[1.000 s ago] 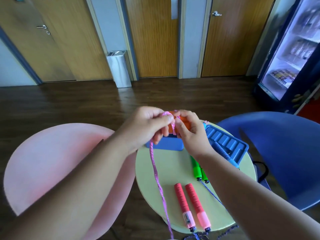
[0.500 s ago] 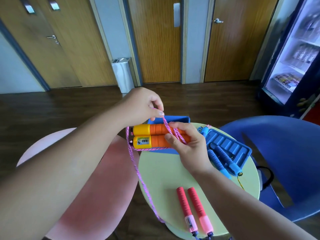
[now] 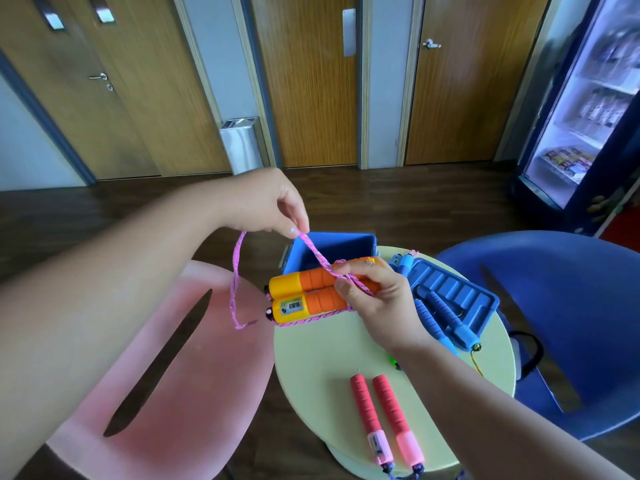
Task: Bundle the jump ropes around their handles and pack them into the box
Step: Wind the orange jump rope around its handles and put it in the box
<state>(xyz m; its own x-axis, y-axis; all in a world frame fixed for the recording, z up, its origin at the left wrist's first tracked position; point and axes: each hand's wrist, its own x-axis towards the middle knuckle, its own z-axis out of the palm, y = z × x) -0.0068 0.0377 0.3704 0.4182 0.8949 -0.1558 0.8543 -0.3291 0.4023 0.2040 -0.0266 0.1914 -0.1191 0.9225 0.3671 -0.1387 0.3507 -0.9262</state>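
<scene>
My right hand point(image 3: 377, 303) grips two orange-and-yellow jump rope handles point(image 3: 304, 296) side by side above the round table's far left edge. Their pink rope point(image 3: 237, 289) crosses over the handles. My left hand point(image 3: 266, 202) pinches that rope up and to the left, and a loop hangs down beside the handles. The open blue box point(image 3: 332, 245) stands just behind the handles. Its blue lid point(image 3: 457, 296) lies to the right with blue handles point(image 3: 440, 317) on it. Two red-and-pink handles point(image 3: 384, 414) lie at the table's near edge.
The pale green round table point(image 3: 322, 362) stands between a pink chair point(image 3: 180, 382) on the left and a blue chair point(image 3: 571, 313) on the right. A bit of green handle point(image 3: 392, 360) shows under my right forearm. Wooden doors, a metal bin point(image 3: 240, 145) and a drinks fridge point(image 3: 585, 109) stand behind.
My left hand has lifted up and left, drawing the pink rope away from the handles. The long hanging length has shortened into a small loop. My right hand keeps the handles.
</scene>
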